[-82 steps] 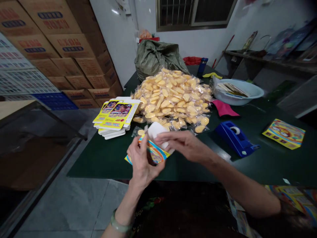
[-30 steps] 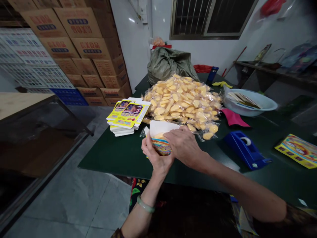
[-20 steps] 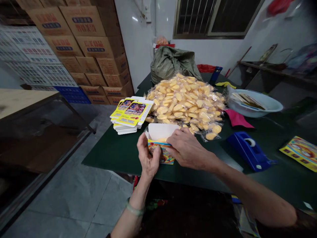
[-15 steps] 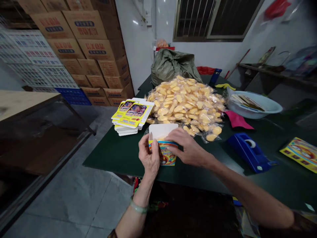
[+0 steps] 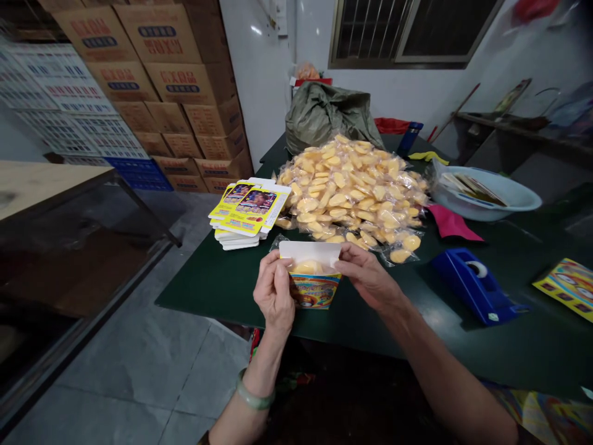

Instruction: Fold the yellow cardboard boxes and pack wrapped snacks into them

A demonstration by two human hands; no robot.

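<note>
Being pinched at rim by L hand (image 5: 274, 292) and R hand (image 5: 368, 278): printed carton (image 5: 315, 290), white flap (image 5: 309, 251) up, wrapped yellow piece (image 5: 308, 267) inside; heap of packets (image 5: 349, 191) at 12 o'clock.

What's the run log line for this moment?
left hand: grips printed carton | right hand: pinches white carton flap | inside: yellow piece | nearby: pile of wrapped yellow pieces

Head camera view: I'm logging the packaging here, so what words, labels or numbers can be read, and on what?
Stacked cardboard cartons: red characters and blue labels, too blurred to read.
Small printed box: too small to read.
Stack of yellow box blanks: too small to read.
No text can be quoted.
</note>
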